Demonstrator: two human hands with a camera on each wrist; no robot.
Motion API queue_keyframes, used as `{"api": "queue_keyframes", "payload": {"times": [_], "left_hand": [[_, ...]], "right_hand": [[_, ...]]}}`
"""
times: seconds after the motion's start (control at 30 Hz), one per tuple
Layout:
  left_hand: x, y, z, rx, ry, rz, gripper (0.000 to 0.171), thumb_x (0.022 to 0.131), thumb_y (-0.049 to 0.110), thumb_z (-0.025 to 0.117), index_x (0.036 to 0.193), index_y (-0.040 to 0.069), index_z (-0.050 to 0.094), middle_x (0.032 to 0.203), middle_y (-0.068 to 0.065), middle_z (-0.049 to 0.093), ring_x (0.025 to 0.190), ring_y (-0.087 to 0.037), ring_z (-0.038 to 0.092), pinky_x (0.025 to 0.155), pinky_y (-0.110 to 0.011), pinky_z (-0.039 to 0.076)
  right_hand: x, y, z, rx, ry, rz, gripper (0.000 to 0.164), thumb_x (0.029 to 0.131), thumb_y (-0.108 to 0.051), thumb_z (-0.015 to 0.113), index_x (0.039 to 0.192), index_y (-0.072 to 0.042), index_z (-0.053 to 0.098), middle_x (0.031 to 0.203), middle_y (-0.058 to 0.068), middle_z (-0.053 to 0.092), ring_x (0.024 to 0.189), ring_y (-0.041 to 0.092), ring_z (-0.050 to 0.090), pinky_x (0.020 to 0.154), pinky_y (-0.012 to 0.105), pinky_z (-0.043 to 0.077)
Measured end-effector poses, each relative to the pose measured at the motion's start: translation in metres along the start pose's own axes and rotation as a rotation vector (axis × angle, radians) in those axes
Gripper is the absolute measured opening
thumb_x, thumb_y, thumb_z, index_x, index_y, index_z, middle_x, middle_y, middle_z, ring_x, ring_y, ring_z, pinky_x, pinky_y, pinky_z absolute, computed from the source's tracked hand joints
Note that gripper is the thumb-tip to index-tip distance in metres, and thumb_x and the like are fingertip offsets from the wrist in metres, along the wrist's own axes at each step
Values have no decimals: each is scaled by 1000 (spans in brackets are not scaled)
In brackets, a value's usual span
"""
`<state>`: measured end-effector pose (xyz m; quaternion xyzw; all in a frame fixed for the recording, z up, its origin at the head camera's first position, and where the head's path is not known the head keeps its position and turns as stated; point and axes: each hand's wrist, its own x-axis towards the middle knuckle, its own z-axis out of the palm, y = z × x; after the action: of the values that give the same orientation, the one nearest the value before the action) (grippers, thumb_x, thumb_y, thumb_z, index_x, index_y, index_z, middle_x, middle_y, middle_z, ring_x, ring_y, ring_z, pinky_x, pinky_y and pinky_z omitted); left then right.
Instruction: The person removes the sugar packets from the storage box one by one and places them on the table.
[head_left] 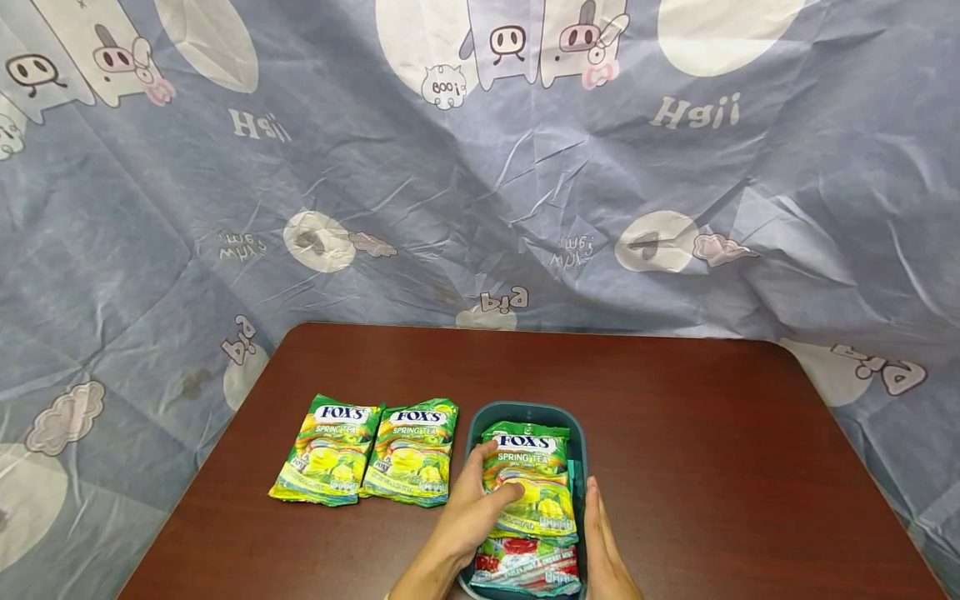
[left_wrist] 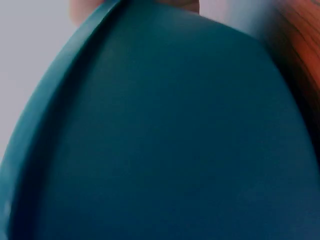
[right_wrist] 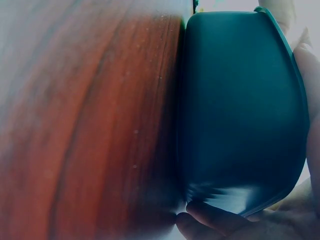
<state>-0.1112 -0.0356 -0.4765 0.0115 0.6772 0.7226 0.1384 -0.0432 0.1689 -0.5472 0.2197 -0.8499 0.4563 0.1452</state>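
A dark teal bin stands at the table's front, with a green and yellow bag of Fox's Spring Tea candy lying face up inside. Under its near end shows a red and white candy bag. My left hand reaches over the bin's left rim and grips the Spring Tea bag, thumb across its front and fingers at its left edge. Along the bin's right side lies my right hand, its fingers straight against the outer wall. Both wrist views are mostly filled by the bin's outer wall.
Two more Fox's Spring Tea bags lie side by side on the brown wooden table, left of the bin. A grey-blue printed cloth hangs behind the table and along its sides.
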Motion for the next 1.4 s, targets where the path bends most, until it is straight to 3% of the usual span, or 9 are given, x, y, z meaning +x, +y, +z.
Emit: {"api": "queue_keyframes", "payload": {"times": [0.2, 0.33, 0.5, 0.93, 1.23, 1.4], "left_hand": [[1, -1, 3, -8, 5, -3, 74, 88, 5, 67, 152, -3, 30, 137, -30, 47, 101, -31, 63, 87, -39, 53], [2, -2, 4, 73, 32, 9, 73, 88, 8, 69, 150, -5, 33, 144, -29, 42, 107, -29, 58, 91, -39, 49], [3, 0, 5, 124, 55, 7, 68, 87, 10, 70, 145, -4, 39, 124, -20, 54, 94, -25, 56, 81, -38, 47], [5, -2, 5, 151, 37, 20, 44, 85, 10, 71, 125, -2, 55, 106, -16, 57, 78, -20, 58, 70, -33, 50], [7, -3, 8, 235, 92, 18, 52, 83, 12, 71, 130, 0, 51, 120, -17, 51, 96, -26, 50, 82, -39, 41], [8, -3, 10, 238, 111, 0, 56, 83, 14, 74, 132, 2, 51, 126, -18, 54, 99, -28, 50, 85, -41, 42]], "right_hand": [[-1, 0, 0, 38, 10, -1, 137, 72, -48, 90, 159, 8, 0, 166, 28, -3, 153, 10, -3, 111, 7, 9], [0, 1, -1, 73, 11, -33, 132, 78, -50, 85, 158, 10, -2, 167, 26, -6, 154, 16, -3, 112, 9, 8], [0, 1, -1, 72, 17, -64, 131, 79, -50, 84, 157, 12, -1, 166, 27, -6, 154, 16, -3, 114, 10, 7], [0, 8, -1, 63, 18, -95, 131, 81, -55, 82, 156, 15, 0, 165, 31, -5, 154, 19, -3, 114, 11, 7], [1, 8, 0, 80, 2, -90, 130, 81, -54, 81, 156, 14, -1, 166, 28, -8, 153, 13, -5, 113, 9, 7], [0, 11, 3, 71, 13, -101, 130, 82, -57, 79, 155, 15, -1, 167, 26, -7, 154, 13, -5, 113, 10, 6]]}}
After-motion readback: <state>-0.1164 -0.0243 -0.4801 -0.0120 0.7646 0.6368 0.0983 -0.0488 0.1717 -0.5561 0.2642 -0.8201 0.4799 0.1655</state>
